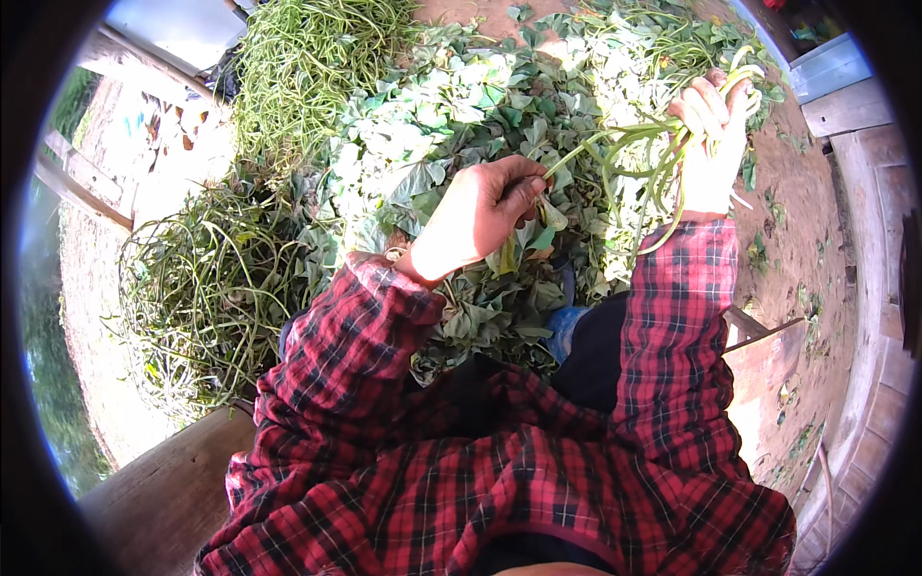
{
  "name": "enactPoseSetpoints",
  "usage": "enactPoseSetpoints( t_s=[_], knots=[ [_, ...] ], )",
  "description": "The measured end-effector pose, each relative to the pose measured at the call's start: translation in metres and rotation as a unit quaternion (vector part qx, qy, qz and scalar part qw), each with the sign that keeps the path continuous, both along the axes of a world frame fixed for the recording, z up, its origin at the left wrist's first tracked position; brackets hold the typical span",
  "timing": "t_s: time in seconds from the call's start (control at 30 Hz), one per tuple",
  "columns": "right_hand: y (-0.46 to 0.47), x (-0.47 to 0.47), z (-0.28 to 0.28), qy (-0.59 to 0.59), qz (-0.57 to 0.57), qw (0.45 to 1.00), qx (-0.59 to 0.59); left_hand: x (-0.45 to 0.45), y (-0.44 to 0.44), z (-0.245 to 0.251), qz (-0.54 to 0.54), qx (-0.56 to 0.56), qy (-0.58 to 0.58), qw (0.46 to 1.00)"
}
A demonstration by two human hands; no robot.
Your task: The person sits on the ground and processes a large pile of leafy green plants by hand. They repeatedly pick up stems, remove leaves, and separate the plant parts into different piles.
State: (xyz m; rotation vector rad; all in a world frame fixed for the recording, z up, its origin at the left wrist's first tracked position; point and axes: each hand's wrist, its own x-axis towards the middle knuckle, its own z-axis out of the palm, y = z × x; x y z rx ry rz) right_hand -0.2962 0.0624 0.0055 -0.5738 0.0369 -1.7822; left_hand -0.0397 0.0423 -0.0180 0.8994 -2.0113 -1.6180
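My right hand, raised at the upper right, is closed around a bunch of long green leaf stems; their ends stick out above the fist and others droop below it. Nearer the middle, my left hand pinches one pale green stem between thumb and forefinger. That stem runs across toward the bunch. Under the left fingers hangs a wilted leaf. Both hands are above a wide heap of broad green leaves, which look like sweet potato leaves, some limp.
A tall pile of stripped stems stands at the upper left, and a looser tangle lies at my left. A wooden log is at the lower left. Bare earth floor and a timber wall edge run along the right.
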Motion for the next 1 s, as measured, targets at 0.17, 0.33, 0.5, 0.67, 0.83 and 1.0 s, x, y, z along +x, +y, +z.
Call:
enactPoseSetpoints(
  t_s=[0.17,0.33,0.5,0.67,0.83,1.0],
  knots=[
    [0.001,-0.011,-0.009,0.013,0.001,1.000,0.011,0.004,-0.001,-0.005,-0.016,-0.047,-0.038,0.998],
    [-0.003,0.002,-0.007,0.013,-0.016,0.999,0.042,0.000,0.001,-0.014,0.068,-0.055,0.024,0.996],
    [-0.004,0.004,-0.004,0.025,-0.031,0.998,0.049,-0.002,-0.002,-0.021,0.084,-0.104,0.057,0.989],
    [-0.004,-0.006,-0.010,0.015,-0.099,0.991,0.086,0.005,-0.002,-0.028,0.079,-0.288,-0.057,0.953],
    [-0.008,-0.038,-0.031,0.024,-0.228,0.946,0.229,0.012,0.004,-0.026,-0.065,-0.346,-0.235,0.906],
    [0.013,-0.079,-0.091,0.097,-0.199,0.918,0.328,0.012,0.013,-0.020,-0.104,-0.361,-0.264,0.888]
  ],
)
